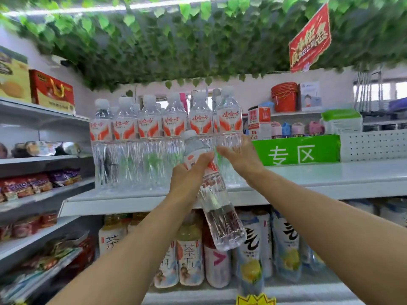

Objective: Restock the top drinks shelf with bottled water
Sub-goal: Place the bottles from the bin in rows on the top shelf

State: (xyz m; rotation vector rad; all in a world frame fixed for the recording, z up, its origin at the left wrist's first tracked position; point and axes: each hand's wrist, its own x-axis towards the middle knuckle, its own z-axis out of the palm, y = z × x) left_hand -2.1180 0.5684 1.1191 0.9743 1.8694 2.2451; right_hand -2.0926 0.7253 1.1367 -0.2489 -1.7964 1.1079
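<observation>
- Head view, the task's thing: a water bottle (220, 214) is held in the air in front of the top shelf (319, 177). It is tilted, with its cap up and to the left and its base lower and to the right, and it crosses the shelf's front edge. It is not yet set down.
- Head view, left hand (189, 175): the fingers and thumb are wrapped round the bottle's labelled upper part. The weight thus hangs below the grip, and the base can be swung onto the shelf first.
- Head view, right hand (240, 159): nothing is grasped. The fingers are stretched out and appear laid against the lower body of the end bottle (229, 122), probably to steady it or press it into line; actual contact cannot be confirmed.
- Head view, stock in place: a row of water bottles (149, 128) is stood upright, labels facing out, packed side by side on the left part of the shelf. Bare shelf is seen to the right of the end bottle, in front of a green sign (297, 150). That gap is judged the likely place for the held bottle.
- Head view, below: tea bottles (190, 260) are ranged on the shelf underneath and are not part of the task.
</observation>
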